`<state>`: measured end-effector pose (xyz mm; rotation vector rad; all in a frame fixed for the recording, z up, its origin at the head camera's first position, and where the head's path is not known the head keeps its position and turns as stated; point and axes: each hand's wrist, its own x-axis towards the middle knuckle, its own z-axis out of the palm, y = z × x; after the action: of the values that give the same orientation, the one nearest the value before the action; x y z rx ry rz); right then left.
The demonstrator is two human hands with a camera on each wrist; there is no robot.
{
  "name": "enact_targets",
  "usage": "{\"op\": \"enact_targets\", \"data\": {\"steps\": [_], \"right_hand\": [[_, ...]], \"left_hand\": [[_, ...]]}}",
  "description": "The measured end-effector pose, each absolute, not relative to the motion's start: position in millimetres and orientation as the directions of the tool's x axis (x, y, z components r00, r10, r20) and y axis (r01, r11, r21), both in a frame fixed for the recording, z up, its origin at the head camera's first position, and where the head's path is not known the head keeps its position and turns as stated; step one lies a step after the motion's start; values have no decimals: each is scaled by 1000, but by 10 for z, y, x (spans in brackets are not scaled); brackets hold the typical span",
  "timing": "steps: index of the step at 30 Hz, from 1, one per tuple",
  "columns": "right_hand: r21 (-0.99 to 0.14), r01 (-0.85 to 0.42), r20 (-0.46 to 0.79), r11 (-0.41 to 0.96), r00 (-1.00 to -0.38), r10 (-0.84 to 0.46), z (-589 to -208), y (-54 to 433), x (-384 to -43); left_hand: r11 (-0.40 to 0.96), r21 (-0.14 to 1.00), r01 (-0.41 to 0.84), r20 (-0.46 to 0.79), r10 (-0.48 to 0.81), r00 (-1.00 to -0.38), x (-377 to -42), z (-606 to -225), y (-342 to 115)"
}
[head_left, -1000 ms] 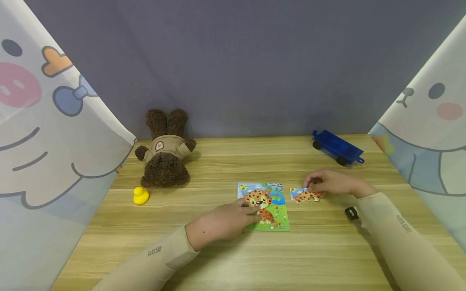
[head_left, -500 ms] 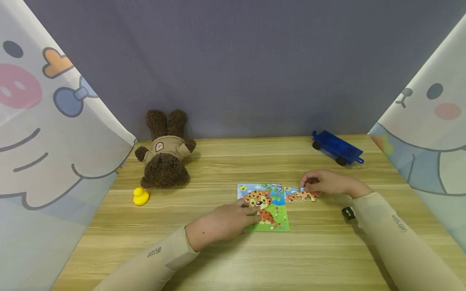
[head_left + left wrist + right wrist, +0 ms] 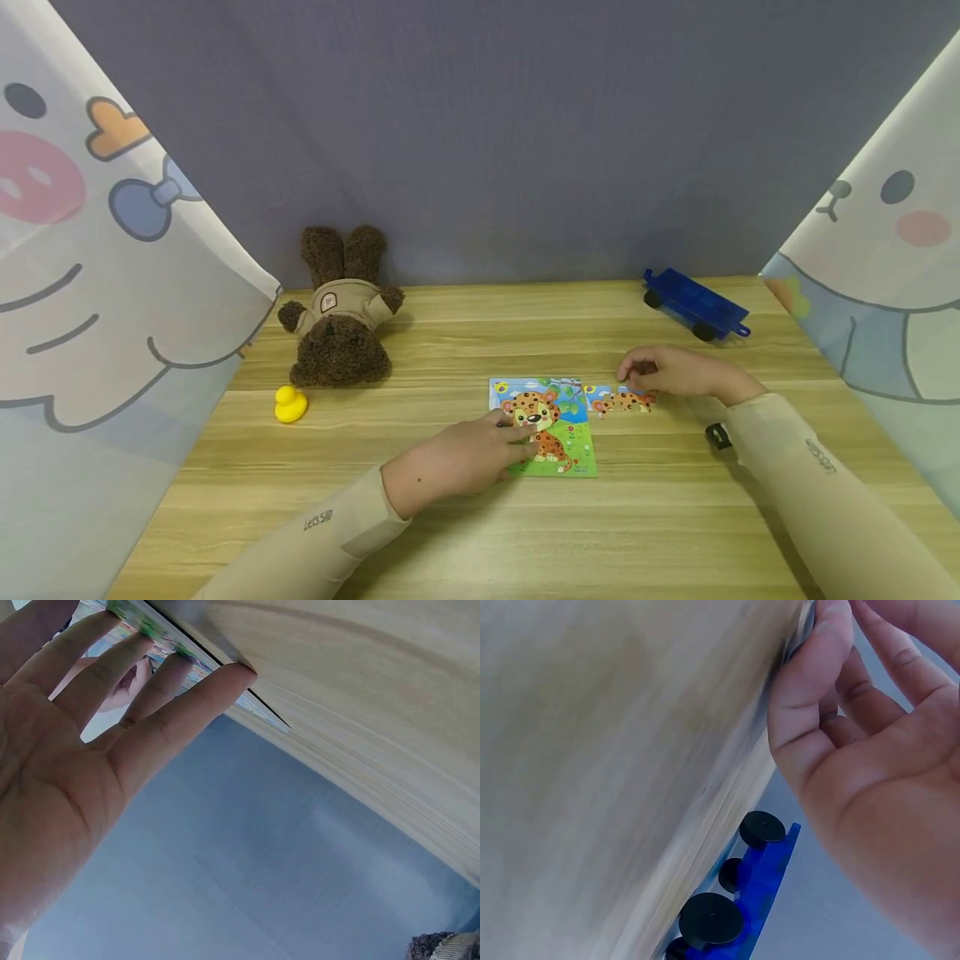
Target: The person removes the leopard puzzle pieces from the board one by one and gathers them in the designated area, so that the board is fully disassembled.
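The left hand [image 3: 468,452], fingers spread, rests on the leopard picture [image 3: 561,429]; the right hand [image 3: 671,372] curls at puzzle pieces [image 3: 618,402] beside it, grip unclear.

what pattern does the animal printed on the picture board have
Dark spots on orange; the picture board shows best in the head view.

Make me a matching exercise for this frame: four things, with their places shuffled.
Things
1. Rectangular printed leopard board
2. Flat leopard-patterned puzzle pieces
3. Small yellow toy duck
4. Blue four-wheeled toy wagon

Places
A. Far right of the table
B. Under the left hand
C. Nearer the person than the brown plush bear
D. At the right hand

Pairs: 1-B, 2-D, 3-C, 4-A
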<state>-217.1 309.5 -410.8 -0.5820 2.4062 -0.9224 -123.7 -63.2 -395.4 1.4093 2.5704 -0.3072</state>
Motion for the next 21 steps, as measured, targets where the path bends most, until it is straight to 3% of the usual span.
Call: {"op": "enact_targets", "data": {"steps": [8, 15, 21], "right_hand": [[-654, -280, -229, 702, -812, -538, -4038, 3043, -2152], [-670, -255, -202, 697, -841, -502, -3956, 2864, -2161], [-674, -300, -177, 675, -822, -542, -3928, 2575, -2152]], "left_hand": [[534, -71, 843, -270, 803, -532, -1227, -3938, -645], [539, -52, 841, -248, 808, -534, -1222, -3944, -680], [533, -70, 843, -232, 813, -534, -1227, -3927, -718]]}}
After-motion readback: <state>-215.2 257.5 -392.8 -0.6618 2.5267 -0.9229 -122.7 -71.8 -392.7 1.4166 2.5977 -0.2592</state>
